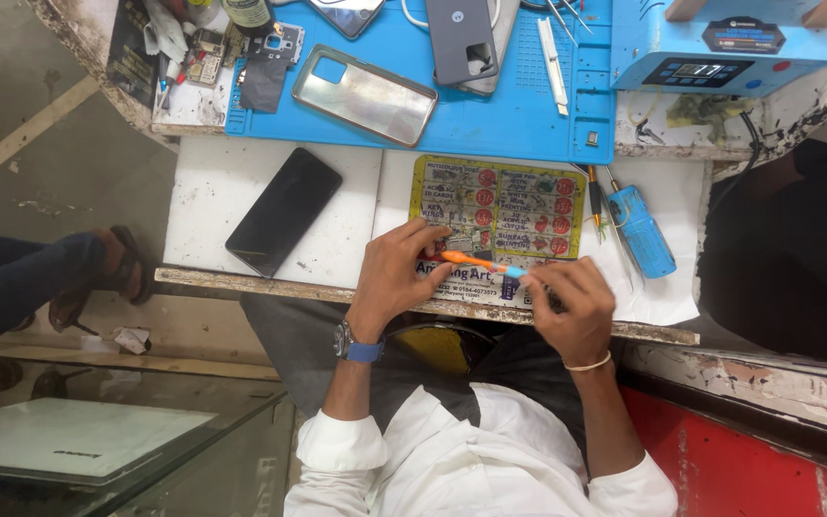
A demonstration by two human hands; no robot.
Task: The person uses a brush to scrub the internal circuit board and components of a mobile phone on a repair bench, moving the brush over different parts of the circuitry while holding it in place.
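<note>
Both hands' fingers (430, 251) pinched around orange-blue tool (480, 262).

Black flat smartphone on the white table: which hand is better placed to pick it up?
Left. The left hand lies nearer the black flat smartphone; the right hand, farther away, pinches the thin orange-and-blue tool.

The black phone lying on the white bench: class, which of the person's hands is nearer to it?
Left. The left hand rests just right of the black phone; the right hand is farther right, beyond it.
</note>
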